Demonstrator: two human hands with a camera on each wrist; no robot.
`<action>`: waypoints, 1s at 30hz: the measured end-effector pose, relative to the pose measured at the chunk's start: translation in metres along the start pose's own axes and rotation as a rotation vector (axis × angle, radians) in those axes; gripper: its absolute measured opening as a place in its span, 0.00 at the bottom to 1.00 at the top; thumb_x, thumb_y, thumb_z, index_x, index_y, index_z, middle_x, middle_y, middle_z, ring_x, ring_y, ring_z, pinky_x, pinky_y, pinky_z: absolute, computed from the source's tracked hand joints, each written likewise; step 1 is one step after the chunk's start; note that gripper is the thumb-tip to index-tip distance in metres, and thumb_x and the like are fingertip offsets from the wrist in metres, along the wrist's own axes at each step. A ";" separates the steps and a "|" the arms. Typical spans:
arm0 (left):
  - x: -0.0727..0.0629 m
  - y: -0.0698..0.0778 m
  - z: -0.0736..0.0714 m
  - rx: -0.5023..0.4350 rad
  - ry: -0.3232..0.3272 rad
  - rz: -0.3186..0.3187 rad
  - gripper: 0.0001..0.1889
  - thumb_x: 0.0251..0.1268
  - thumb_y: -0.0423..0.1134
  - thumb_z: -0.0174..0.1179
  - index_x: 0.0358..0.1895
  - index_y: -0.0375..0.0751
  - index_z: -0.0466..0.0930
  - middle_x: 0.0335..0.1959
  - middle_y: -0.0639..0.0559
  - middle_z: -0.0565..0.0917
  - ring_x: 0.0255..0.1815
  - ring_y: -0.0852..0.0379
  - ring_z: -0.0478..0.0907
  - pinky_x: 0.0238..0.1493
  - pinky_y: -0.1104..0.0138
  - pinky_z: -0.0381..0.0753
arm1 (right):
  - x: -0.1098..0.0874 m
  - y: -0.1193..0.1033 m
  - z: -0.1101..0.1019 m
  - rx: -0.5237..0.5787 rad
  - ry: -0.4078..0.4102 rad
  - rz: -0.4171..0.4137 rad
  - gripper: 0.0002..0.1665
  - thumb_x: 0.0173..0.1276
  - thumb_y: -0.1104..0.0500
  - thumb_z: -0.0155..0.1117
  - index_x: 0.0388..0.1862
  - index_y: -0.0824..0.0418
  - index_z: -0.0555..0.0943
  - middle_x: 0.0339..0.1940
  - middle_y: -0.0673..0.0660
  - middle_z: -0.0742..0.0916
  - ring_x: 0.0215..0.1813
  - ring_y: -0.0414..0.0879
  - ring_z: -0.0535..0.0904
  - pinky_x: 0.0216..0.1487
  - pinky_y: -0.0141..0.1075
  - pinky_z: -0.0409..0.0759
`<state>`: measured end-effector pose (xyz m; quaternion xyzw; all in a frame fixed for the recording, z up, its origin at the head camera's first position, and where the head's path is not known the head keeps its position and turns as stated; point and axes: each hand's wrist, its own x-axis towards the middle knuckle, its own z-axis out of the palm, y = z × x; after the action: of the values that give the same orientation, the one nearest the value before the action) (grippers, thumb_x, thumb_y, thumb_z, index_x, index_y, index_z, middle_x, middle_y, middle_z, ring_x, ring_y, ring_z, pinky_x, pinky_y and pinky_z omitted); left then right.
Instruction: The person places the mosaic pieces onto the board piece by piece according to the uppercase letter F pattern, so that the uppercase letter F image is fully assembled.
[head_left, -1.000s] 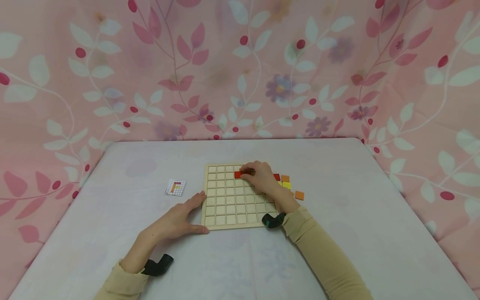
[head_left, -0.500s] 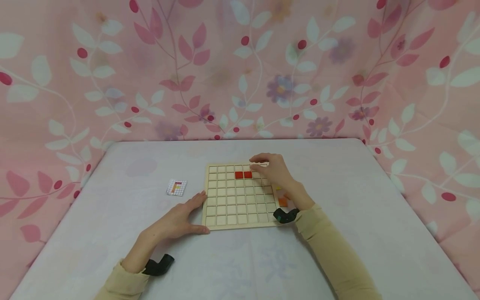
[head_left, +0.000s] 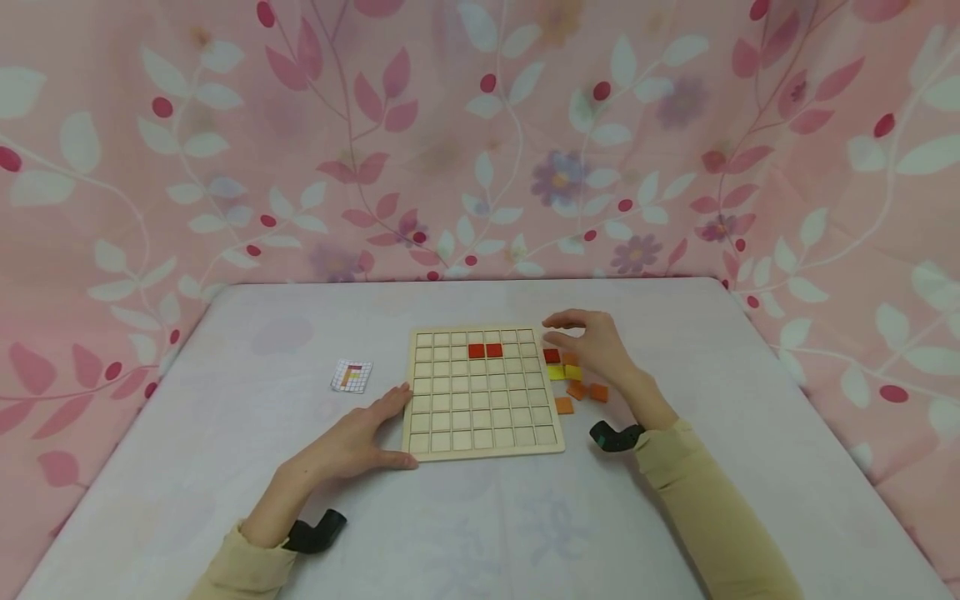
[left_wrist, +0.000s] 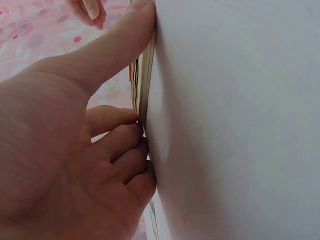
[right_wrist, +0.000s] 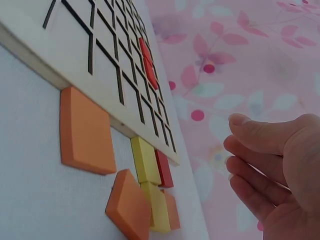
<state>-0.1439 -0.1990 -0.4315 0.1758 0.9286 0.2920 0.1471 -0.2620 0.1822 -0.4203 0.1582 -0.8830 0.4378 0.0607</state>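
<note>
Two red tiles (head_left: 477, 351) are sitting side by side on the wooden board (head_left: 482, 419), near its far edge. Your left hand (head_left: 356, 437) is touching the board's left side, thumb and fingers spread apart. Your right hand (head_left: 596, 343) is hanging by the loose tiles (head_left: 555, 372) on the table (head_left: 480, 533), its thumb and fingers bending but apart.

Before you, the board (head_left: 482, 400) looks like smooth, matt wood, the tiles (right_wrist: 86, 132) smooth and matt, the card (head_left: 352, 376) paper; your sleeves (head_left: 705, 508) and the backdrop (head_left: 450, 158) are matt cloth.
</note>
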 end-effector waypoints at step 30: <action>0.000 -0.002 0.001 0.005 -0.001 0.006 0.56 0.49 0.60 0.75 0.79 0.43 0.56 0.81 0.46 0.54 0.81 0.41 0.50 0.76 0.43 0.55 | -0.008 0.039 -0.002 0.074 -0.156 0.185 0.15 0.63 0.56 0.74 0.48 0.55 0.87 0.49 0.52 0.89 0.57 0.52 0.82 0.63 0.49 0.78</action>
<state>-0.1440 -0.2002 -0.4337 0.1790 0.9287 0.2901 0.1461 -0.2680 0.2081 -0.4502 0.1119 -0.8790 0.4602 -0.0547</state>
